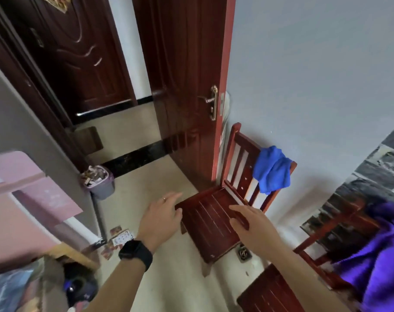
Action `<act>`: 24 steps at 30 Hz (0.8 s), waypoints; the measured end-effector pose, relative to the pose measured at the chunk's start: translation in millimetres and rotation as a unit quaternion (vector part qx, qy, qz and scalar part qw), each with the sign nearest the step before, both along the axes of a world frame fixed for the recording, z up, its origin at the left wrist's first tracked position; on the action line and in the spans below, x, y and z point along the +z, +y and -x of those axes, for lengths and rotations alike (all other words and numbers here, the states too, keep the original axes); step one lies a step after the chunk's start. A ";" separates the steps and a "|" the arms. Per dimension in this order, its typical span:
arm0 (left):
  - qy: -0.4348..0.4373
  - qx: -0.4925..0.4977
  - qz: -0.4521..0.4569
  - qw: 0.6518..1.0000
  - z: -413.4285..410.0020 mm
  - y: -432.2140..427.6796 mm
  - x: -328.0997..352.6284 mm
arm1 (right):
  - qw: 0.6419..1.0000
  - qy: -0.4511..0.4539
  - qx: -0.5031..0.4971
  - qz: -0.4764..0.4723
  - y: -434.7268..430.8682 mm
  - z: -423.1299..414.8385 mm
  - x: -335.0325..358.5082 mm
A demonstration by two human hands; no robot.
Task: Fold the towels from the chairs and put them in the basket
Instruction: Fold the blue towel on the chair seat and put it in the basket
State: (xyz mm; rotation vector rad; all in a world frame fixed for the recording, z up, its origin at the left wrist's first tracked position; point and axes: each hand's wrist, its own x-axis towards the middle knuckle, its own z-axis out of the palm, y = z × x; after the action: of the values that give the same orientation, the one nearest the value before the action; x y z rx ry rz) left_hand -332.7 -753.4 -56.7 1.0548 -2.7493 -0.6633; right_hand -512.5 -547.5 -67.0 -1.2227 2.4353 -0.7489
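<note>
Head view: slatted chair (208, 224), beige floor (178, 280)

chair (214, 219): glossy red wood; blue towel (271, 170): soft matt cloth; door handle (210, 101): shiny brass-coloured metal

Both arms extend forward. Left hand (162, 218) open, fingers relaxed, holding nothing; right hand (251, 225) alongside it, likewise open.

Blue towel (271, 170) draped over wooden chair (208, 222) backrest
</note>
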 end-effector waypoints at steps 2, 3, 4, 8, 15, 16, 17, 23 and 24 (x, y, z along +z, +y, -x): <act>-0.001 -0.025 -0.020 0.999 16.9 -31.3 -3.9 | 0.999 -0.016 -0.027 -0.010 -16.3 3.8 -5.9; -0.002 -0.034 -0.029 0.999 26.8 -44.6 -4.6 | 0.999 -0.023 -0.048 -0.009 -22.5 6.6 -7.6; -0.002 -0.047 -0.034 0.998 38.2 -56.7 -4.3 | 0.997 -0.030 -0.071 -0.006 -28.1 9.8 -8.5; -0.003 -0.108 -0.038 0.993 94.8 -91.8 -0.5 | 0.987 -0.040 -0.155 -0.004 -46.7 31.7 -11.6; -0.009 -0.191 -0.010 0.982 205.8 -119.8 -6.3 | 0.957 -0.054 -0.286 0.008 -76.3 106.1 -15.5; -0.012 -0.203 -0.002 0.979 221.1 -122.1 -5.7 | 0.949 -0.053 -0.311 0.005 -81.2 121.0 -15.7; -0.018 -0.216 0.004 0.976 236.5 -125.1 -6.0 | 0.940 -0.050 -0.337 -0.007 -86.0 136.9 -15.7; -0.045 -0.301 0.054 0.951 334.0 -143.5 -21.5 | 0.891 -0.045 -0.444 -0.077 -119.8 230.7 -18.0; -0.055 -0.316 0.063 0.945 348.5 -144.5 -23.7 | 0.886 -0.051 -0.451 -0.093 -126.3 242.8 -18.6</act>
State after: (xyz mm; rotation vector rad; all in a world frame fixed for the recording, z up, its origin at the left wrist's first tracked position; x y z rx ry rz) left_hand -681.2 -898.0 -80.4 0.1612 -3.1791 -0.4845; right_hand -755.3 -673.8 -85.6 0.0986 2.8393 -0.7238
